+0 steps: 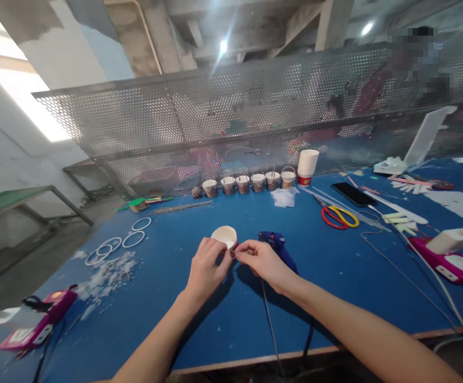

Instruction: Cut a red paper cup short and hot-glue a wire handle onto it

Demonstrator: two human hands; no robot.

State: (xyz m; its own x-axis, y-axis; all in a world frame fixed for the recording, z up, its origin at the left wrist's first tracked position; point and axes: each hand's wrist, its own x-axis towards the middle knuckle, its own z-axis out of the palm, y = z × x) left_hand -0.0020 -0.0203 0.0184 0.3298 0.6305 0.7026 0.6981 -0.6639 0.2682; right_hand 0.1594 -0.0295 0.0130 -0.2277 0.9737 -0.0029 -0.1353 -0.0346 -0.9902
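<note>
small white paper cup (225, 235), red base, pinched by both hands

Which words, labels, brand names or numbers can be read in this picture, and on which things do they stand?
No text can be read.
Small white paper cup with a red base, held by the left hand and right hand: no print visible.
Pink devices with white labels: marks too small and blurred.
Stack of white paper cups with a red band: too blurred.
Black phone: screen dark.
</note>
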